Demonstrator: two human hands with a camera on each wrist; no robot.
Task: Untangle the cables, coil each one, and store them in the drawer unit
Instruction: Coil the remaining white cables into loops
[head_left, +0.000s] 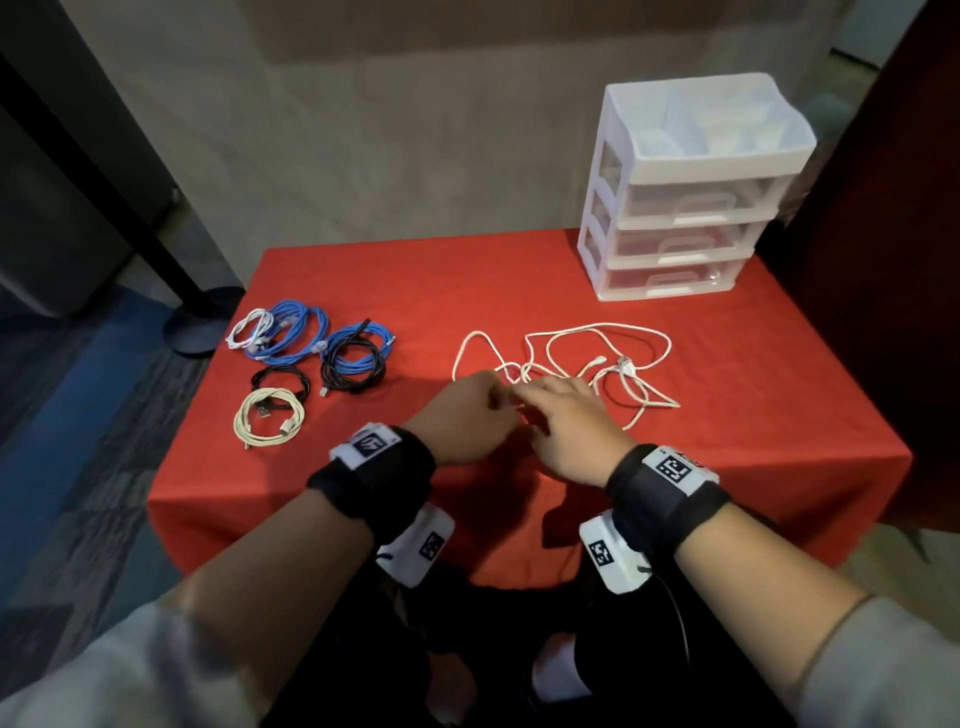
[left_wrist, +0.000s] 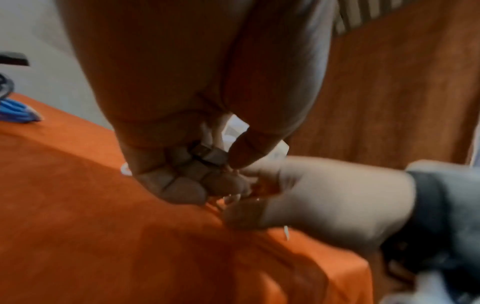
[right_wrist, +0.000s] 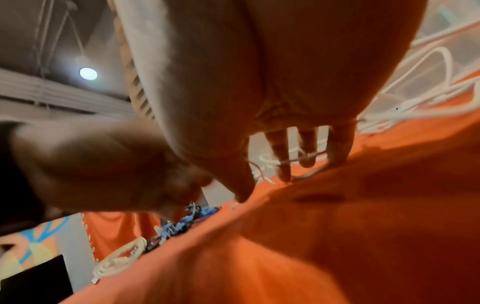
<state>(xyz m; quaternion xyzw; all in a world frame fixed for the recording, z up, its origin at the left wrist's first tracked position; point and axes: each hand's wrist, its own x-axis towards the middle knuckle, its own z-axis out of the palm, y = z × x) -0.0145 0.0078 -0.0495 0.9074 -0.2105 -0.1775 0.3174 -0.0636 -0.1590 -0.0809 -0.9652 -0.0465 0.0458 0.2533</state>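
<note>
Desk (head_left: 571, 270) covered in red cloth. Loose white braided cable (head_left: 597, 358), tangled, sprawls across the middle of the desk, loops running out toward the right edge; its connectors lie among the loops.

Left hand (head_left: 467, 415) and right hand (head_left: 566, 431) meet over the near end of the tangle, toward the front edge. Left grip: fingers (left_wrist: 182, 185) curled tight, thumb tip pressed in against them; strands of white cable show at the pinch in the left wrist view. A dark band sits on one finger. Right grip: thumb and forefinger come together against the left hand's fingertips on the same strands; the other fingers (right_wrist: 283, 156) hang straighter, tips down at the cloth, white cable passing across them.

Coiled cables sit in a cluster at the left edge: small white coil (head_left: 249, 328), large blue coil (head_left: 296, 332), blue-and-black coil (head_left: 356, 358), small black coil (head_left: 280, 379), cream coil (head_left: 270, 418) nearest the front.

White plastic drawer unit (head_left: 685, 192) with three clear drawers stands at the far right corner, all drawers pushed in, open tray on top. Well apart from the hands.
</note>
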